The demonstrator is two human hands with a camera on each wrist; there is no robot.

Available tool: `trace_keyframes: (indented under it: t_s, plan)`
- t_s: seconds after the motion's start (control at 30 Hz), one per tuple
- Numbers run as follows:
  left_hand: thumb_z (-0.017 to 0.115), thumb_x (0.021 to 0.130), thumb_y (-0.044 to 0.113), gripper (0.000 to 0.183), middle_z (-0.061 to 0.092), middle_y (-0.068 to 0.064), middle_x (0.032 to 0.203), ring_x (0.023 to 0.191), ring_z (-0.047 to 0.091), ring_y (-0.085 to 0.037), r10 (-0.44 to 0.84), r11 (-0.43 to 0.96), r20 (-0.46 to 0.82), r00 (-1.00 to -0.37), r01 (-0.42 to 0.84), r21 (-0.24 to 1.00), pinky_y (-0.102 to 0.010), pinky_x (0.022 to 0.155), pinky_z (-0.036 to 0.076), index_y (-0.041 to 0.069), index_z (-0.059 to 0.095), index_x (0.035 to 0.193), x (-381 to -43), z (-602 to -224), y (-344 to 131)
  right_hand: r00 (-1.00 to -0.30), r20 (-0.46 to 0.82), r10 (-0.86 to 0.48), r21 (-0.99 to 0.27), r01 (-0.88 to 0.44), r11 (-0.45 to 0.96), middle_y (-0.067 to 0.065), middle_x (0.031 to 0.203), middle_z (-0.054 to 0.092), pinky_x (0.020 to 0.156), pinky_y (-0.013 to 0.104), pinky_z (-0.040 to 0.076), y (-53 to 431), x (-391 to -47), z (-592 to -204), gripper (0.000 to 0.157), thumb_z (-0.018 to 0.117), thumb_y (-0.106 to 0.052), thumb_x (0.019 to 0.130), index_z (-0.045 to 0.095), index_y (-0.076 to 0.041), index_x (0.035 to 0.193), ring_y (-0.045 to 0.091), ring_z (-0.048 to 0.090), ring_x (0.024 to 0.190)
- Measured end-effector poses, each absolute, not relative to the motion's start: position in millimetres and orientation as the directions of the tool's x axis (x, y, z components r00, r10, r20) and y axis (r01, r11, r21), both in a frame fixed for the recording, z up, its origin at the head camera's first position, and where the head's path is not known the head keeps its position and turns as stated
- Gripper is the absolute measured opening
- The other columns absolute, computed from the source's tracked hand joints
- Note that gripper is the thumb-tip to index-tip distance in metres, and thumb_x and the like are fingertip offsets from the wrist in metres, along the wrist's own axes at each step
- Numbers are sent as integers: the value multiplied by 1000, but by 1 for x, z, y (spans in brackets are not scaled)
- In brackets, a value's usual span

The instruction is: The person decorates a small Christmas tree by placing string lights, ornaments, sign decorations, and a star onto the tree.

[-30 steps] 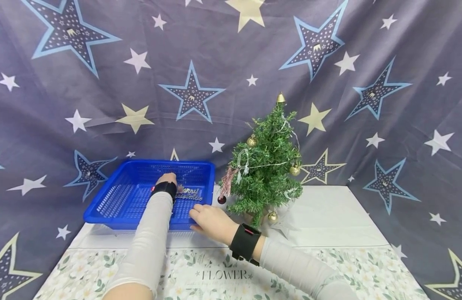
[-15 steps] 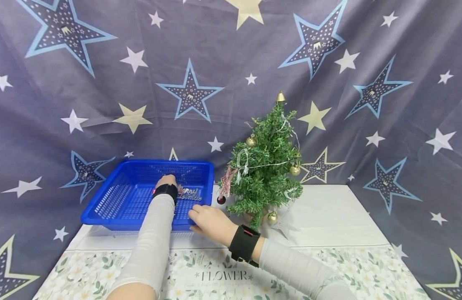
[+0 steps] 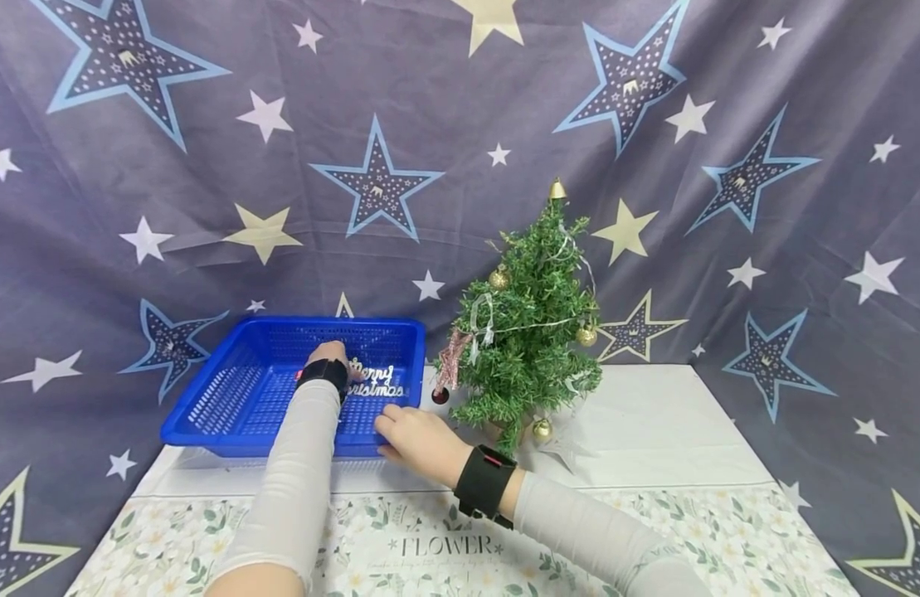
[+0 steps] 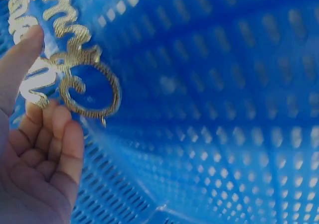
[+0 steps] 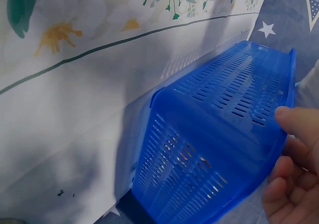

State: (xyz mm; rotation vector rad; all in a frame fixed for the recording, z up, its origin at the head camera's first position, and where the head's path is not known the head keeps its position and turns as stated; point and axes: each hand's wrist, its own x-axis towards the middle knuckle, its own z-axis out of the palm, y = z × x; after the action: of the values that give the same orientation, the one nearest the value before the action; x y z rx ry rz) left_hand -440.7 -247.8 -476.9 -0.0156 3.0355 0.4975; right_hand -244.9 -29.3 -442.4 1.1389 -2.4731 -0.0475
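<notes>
A blue plastic basket point(image 3: 198, 435) with slotted sides stands on the table, left of a small Christmas tree. Inside it my left hand point(image 3: 331, 355) pinches a shiny gold "Merry Christmas" lettering ornament point(image 3: 377, 383). The left wrist view shows the ornament point(image 4: 72, 35) between the thumb point(image 4: 27, 52) and the curled fingers, its large looped letter hanging past the fingertips. My right hand point(image 3: 422, 444) grips the basket's front right corner. In the right wrist view, that thumb point(image 5: 294, 119) lies over the rim, with the fingers curled under it.
Gold balls, a bell on top and white string decorate the green tree point(image 3: 530, 348). A pink glitter star point(image 3: 452, 361) hangs at its left side, close to the basket. A silvery star point(image 3: 567, 452) lies by its base. Starry cloth point(image 3: 460, 224) hangs behind the table point(image 3: 654, 431).
The ornament has turned in my left hand's grip, so its lettering faces up brighter and reads more plainly. The right hand stays on the basket corner. The camera view has shifted slightly.
</notes>
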Motion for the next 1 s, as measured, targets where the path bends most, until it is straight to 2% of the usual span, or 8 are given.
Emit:
trace_keyframes:
  t_s: [0.1, 0.2, 0.3, 0.37, 0.47, 0.63, 0.9, 1.0]
  plan:
    - [85, 71, 33, 53, 67, -29, 112, 106, 64, -44, 34, 943, -54, -998, 14, 333, -52, 95, 51, -5, 66, 102, -442, -463, -250, -585, 359, -727, 187, -718, 670, -9, 90, 58, 69, 12, 49, -30, -245, -440, 19, 68, -35, 89, 62, -19, 97, 3, 56, 76]
    - [85, 71, 30, 33, 72, -21, 95, 94, 67, -37, 97, 940, -21, -995, 85, 329, -48, 87, 53, 2, 67, 77, -446, -452, -255, -590, 359, -723, 185, -714, 675, -9, 90, 58, 70, 12, 50, -30, -246, -438, 19, 67, -36, 90, 62, -19, 98, 2, 57, 76]
    - [84, 71, 27, 30, 68, -10, 75, 79, 64, -28, 147, 926, 9, -989, 141, 351, -38, 73, 53, 9, 62, 65, -450, -448, -260, -595, 362, -717, 194, -704, 683, -9, 91, 58, 70, 12, 49, -30, -246, -439, 18, 66, -36, 91, 62, -20, 97, 2, 57, 77]
    - [83, 73, 26, 28, 63, -3, 68, 71, 60, -22, 174, 906, 7, -985, 163, 390, -32, 65, 49, 10, 61, 65, -452, -447, -264, -598, 366, -713, 195, -700, 687, -9, 90, 57, 69, 12, 49, -30, -246, -441, 18, 66, -36, 91, 62, -20, 96, 2, 56, 76]
    - [81, 75, 24, 23, 61, 3, 65, 66, 55, -15, 230, 874, -6, -973, 204, 441, -25, 60, 43, 10, 64, 70, -450, -443, -269, -597, 372, -710, 188, -701, 688, -9, 90, 57, 68, 12, 49, -30, -246, -445, 17, 67, -36, 90, 62, -20, 95, 2, 55, 76]
    - [80, 77, 27, 20, 64, 6, 66, 66, 56, -11, 308, 834, 31, -951, 286, 471, -24, 64, 45, 10, 70, 74, -445, -429, -284, -585, 380, -716, 188, -709, 680, -10, 89, 56, 69, 11, 48, -30, -247, -449, 16, 67, -35, 90, 62, -20, 95, 1, 54, 76]
    - [77, 81, 37, 26, 67, 9, 68, 68, 58, -9, 305, 791, 128, -944, 326, 517, -25, 66, 46, 11, 74, 82, -422, -389, -309, -613, 367, -700, 145, -706, 694, -9, 90, 58, 69, 10, 48, -31, -241, -444, 17, 67, -35, 90, 64, -19, 97, 1, 56, 77]
    - [75, 83, 42, 31, 70, 5, 72, 69, 58, -9, 298, 786, 188, -936, 353, 508, -26, 68, 45, 11, 74, 85, -412, -369, -317, -623, 352, -699, 117, -711, 693, -9, 91, 58, 70, 10, 48, -31, -241, -442, 17, 66, -35, 91, 64, -19, 98, 1, 56, 78]
